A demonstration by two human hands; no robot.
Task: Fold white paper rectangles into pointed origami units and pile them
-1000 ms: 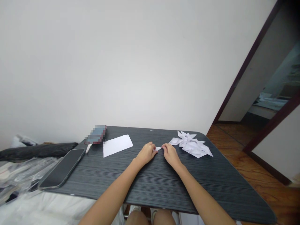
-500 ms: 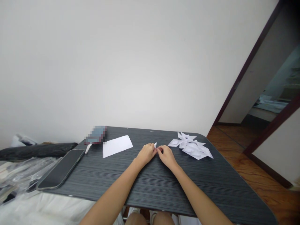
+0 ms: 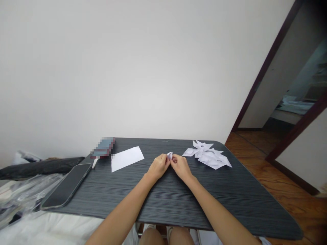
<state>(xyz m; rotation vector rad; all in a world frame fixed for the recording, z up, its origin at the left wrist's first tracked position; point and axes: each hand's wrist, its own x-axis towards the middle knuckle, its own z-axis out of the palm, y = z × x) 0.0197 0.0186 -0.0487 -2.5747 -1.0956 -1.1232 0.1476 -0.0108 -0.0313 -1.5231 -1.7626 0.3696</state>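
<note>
A small folded piece of white paper (image 3: 170, 155) stands between my two hands above the middle of the dark table (image 3: 178, 197). My left hand (image 3: 158, 166) is closed on its left side, fingers curled. From the right, my right hand (image 3: 181, 165) pinches it between thumb and fingertips. Most of the piece is hidden by the fingers. To the right lies a pile of folded white paper pieces (image 3: 211, 158) with pointed ends. A flat white paper sheet (image 3: 127, 159) lies left of my hands.
A phone (image 3: 66, 186) lies at the table's left edge. Behind it are a blurred-out blue and red object (image 3: 103, 148) and a thin white item (image 3: 95, 163). Plastic-wrapped things (image 3: 25, 187) lie beyond the left edge. A white wall (image 3: 153, 75) rises behind the table.
My right hand has come in against the folded paper, where there was a gap before. More of the paper shows between the hands, spread a little wider. The view has shifted slightly.
</note>
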